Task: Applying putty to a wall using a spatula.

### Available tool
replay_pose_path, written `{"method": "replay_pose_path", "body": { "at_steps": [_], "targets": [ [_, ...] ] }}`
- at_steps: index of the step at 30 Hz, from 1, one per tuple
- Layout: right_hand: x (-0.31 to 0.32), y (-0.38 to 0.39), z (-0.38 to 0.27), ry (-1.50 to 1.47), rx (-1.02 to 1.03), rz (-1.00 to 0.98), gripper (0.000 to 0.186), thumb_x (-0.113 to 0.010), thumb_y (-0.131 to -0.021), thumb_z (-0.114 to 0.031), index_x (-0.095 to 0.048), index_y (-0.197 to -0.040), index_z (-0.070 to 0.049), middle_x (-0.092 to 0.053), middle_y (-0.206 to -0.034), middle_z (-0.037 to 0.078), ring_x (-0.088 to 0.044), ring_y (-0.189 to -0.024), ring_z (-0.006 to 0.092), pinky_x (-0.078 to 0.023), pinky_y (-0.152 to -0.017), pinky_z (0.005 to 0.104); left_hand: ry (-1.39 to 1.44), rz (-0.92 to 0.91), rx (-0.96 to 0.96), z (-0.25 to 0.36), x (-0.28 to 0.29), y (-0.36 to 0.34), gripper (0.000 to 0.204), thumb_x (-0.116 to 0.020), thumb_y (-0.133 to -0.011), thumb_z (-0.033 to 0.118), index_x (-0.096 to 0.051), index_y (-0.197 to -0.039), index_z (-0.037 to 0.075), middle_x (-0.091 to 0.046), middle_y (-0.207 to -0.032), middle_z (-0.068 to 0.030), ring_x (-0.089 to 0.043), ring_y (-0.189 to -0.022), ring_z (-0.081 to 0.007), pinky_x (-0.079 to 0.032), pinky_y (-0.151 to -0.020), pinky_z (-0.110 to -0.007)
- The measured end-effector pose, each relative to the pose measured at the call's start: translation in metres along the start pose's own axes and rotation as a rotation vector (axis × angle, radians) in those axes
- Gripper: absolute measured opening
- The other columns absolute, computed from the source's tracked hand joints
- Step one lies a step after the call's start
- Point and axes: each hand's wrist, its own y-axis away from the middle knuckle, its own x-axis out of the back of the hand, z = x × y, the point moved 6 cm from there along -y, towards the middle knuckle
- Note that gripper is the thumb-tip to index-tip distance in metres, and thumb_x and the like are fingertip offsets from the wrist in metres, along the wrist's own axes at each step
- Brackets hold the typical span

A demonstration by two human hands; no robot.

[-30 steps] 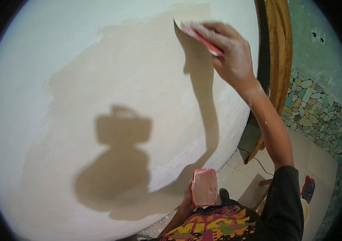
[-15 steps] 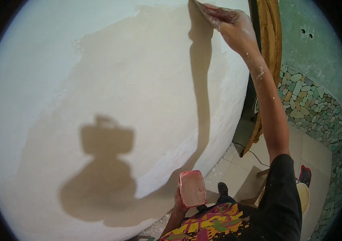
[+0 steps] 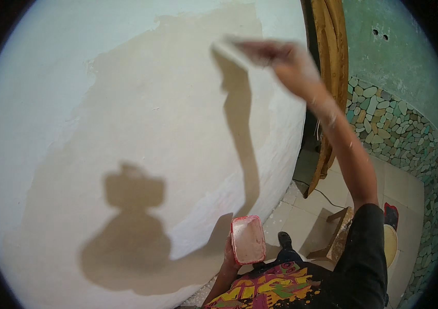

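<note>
My right hand (image 3: 293,67), smeared by motion, is closed round a thin flat putty knife (image 3: 235,42) in front of the upper part of a white wall (image 3: 147,108). A wide beige patch of damp-looking coating covers much of this wall. The blade is blurred, so I cannot tell whether it touches the surface. Low down, close to my body, my left hand (image 3: 229,255) grips a rectangular red-rimmed tub (image 3: 233,241) from its left side. Inside the tub lies pale pinkish-white filler (image 3: 248,240).
A curved wooden frame (image 3: 330,67) runs beside the wall's right edge, with a cable (image 3: 327,198) on the tiled floor below. A small wooden stool (image 3: 338,232), a pale round bucket (image 3: 391,244) and a red-and-black object (image 3: 391,215) stand at my right. Pebble cladding (image 3: 383,118) lines the green wall.
My right hand has come down and slightly left with the putty knife, from the top edge of the view. My left hand keeps the tub in nearly the same place. The view has shifted slightly.
</note>
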Motion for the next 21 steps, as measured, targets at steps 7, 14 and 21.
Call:
{"method": "replay_pose_path", "body": {
  "at_steps": [7, 14, 21],
  "targets": [
    [0.058, -0.099, 0.063, 0.243, -0.084, 0.055, 0.032, -0.071, -0.096, -0.014, -0.076, -0.126, -0.004, -0.079, -0.114, 0.013, -0.073, -0.098, 0.0215, -0.056, -0.09, 0.0313, 0.024, 0.011, -0.053, -0.005, 0.037, 0.002, 0.079, -0.06, -0.099, 0.059, -0.039, -0.16, 0.014, -0.052, -0.155, -0.0164, -0.058, -0.134, -0.0409, -0.05, -0.107, -0.065],
    [-0.052, -0.032, -0.059, 0.249, 0.027, 0.081, 0.03, -0.062, -0.093, 0.0, -0.079, -0.117, -0.005, -0.081, -0.106, 0.012, -0.07, -0.091, 0.0105, -0.055, -0.084, 0.0267, 0.051, -0.029, -0.066, -0.005, 0.018, 0.017, 0.077, -0.059, -0.1, 0.058, -0.04, -0.16, 0.015, -0.052, -0.155, -0.0167, -0.057, -0.135, -0.0412, -0.05, -0.108, -0.064],
    [-0.096, 0.063, -0.087, 0.203, 0.21, -0.063, 0.034, -0.07, -0.078, 0.005, -0.081, -0.107, -0.007, -0.076, -0.089, 0.013, -0.07, -0.081, 0.0247, -0.057, -0.077, 0.0338, 0.024, -0.044, -0.1, -0.012, -0.033, 0.0, 0.074, -0.051, -0.101, 0.062, -0.042, -0.159, 0.017, -0.054, -0.153, -0.011, -0.058, -0.134, -0.037, -0.051, -0.108, -0.061]
  ]
}}
